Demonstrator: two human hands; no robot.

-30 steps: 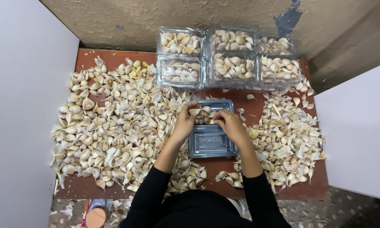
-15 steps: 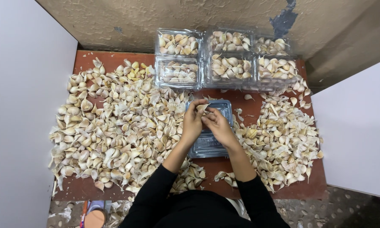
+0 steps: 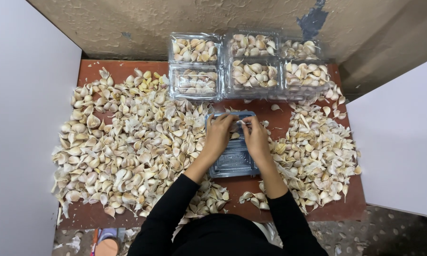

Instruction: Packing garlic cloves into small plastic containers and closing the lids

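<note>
A clear plastic clamshell tray (image 3: 232, 163) lies open on the red-brown table (image 3: 92, 68), straight in front of me. Both my hands hover over its far half, fingertips nearly touching. My left hand (image 3: 218, 137) is curled with its fingers closed over the tray's far left corner. My right hand (image 3: 257, 140) pinches a small pale garlic clove (image 3: 242, 123) between the fingertips of both hands. Loose garlic cloves lie heaped to the left (image 3: 123, 142) and to the right (image 3: 317, 151) of the tray. What the left palm holds is hidden.
Several clear trays filled with garlic cloves (image 3: 251, 71) stand in two rows at the table's far edge against a rough wall. White panels close off the left (image 3: 24, 142) and right (image 3: 403, 151) sides. More cloves (image 3: 254, 198) lie near the front edge.
My hands left the piles at the tray's sides, came together over the tray, and have now moved to its far half.
</note>
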